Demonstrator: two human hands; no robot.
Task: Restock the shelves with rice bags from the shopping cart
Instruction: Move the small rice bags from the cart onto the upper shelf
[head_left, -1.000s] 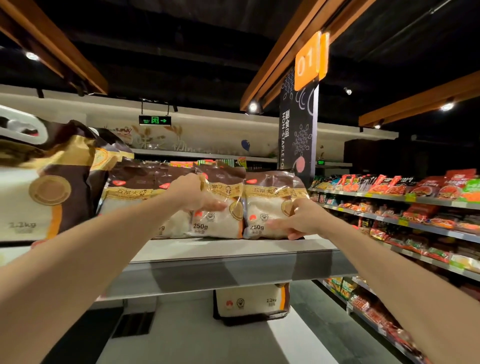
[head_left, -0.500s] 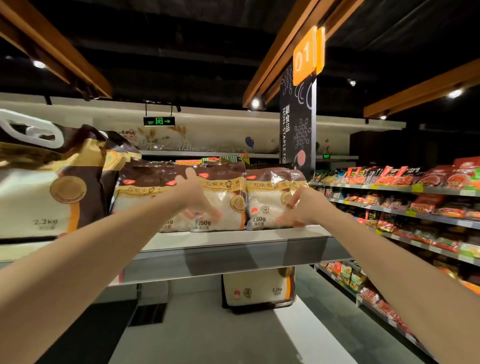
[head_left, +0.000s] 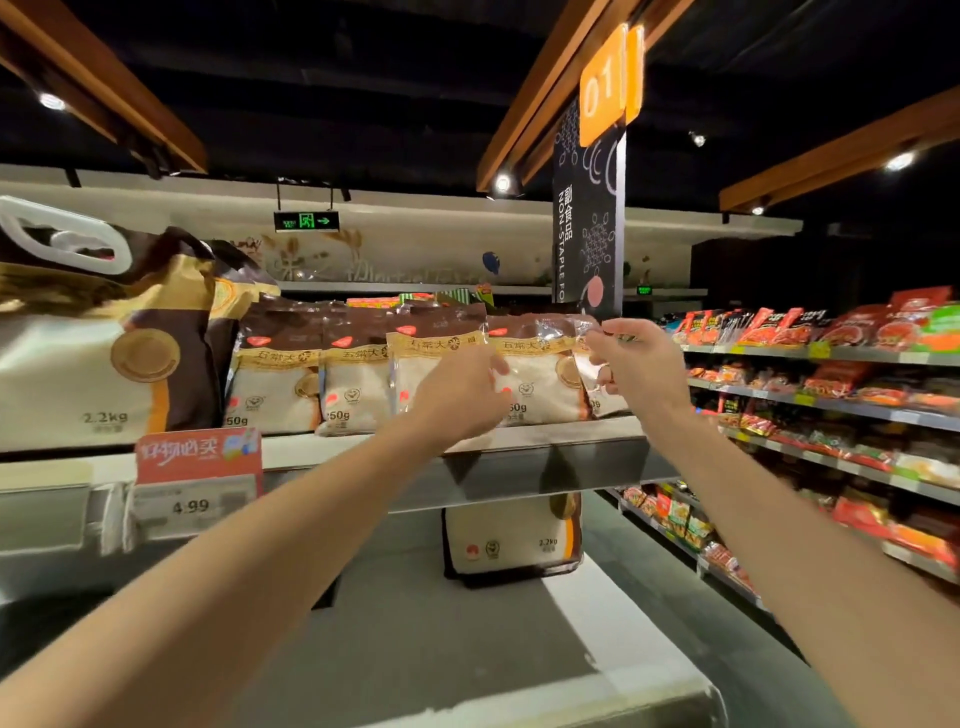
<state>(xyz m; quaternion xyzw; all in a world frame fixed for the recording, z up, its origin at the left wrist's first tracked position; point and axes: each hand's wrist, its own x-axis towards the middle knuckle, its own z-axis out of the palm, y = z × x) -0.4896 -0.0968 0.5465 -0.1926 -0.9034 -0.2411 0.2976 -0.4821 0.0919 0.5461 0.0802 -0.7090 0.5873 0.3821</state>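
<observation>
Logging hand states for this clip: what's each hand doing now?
Left hand: against the rice bags; grip cannot be told.
Right hand: pinching the end bag by its top corner.

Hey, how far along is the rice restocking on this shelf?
Done: a row of small rice bags stands upright on the shelf, beside a large rice bag. In hand: the right hand pinches the top of the end bag, while the left hand is at a middle bag. Left: the cart is out of view, so what remains can't be counted.
</observation>
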